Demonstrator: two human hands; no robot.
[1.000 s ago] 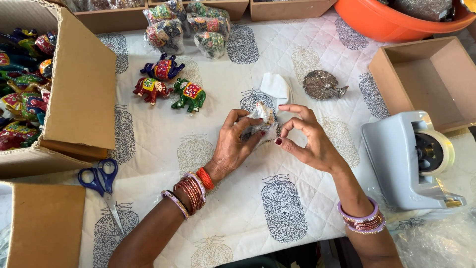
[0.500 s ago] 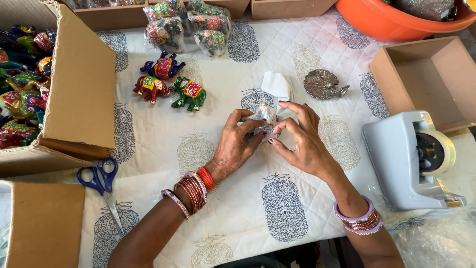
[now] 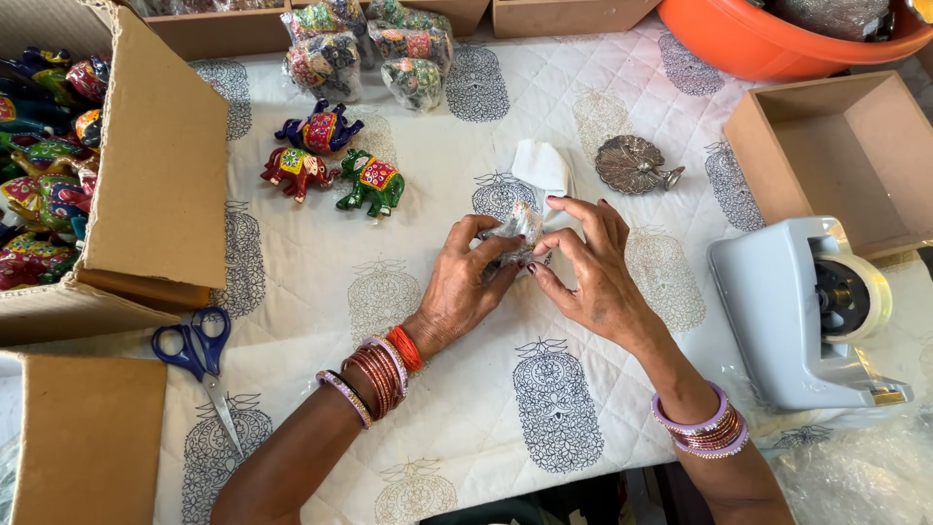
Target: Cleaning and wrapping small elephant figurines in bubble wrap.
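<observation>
Wrapped figurine (image 3: 515, 231): small piece in clear crinkled film, held just above the middle of the desk (image 3: 408, 292), between both hands.
Left hand (image 3: 465, 287): fingers (image 3: 496, 255) curled round the near side of the wrapped figurine, clenched on it; red and gold bangles on the wrist.
Right hand (image 3: 595, 272): fingers (image 3: 559, 243) bent over the far and right side of the same piece, pinching the film; purple and gold bangles on the wrist.
White cloth (image 3: 544, 167): folded, lying just beyond the hands.
Metal dish (image 3: 632, 163): round, grey, right of the white cloth.
Painted elephants (image 3: 330, 160): three, blue, red and green, standing close together left of the hands.
Wrapped bundles (image 3: 369, 49): several filmed figurines at the far edge.
Cardboard box (image 3: 146, 175): at left, holding more coloured figurines.
Scissors (image 3: 199, 355): blue handles, near left edge.
Tape dispenser (image 3: 807, 311): pale grey, at right.
Orange tub (image 3: 768, 39): far right corner.
</observation>
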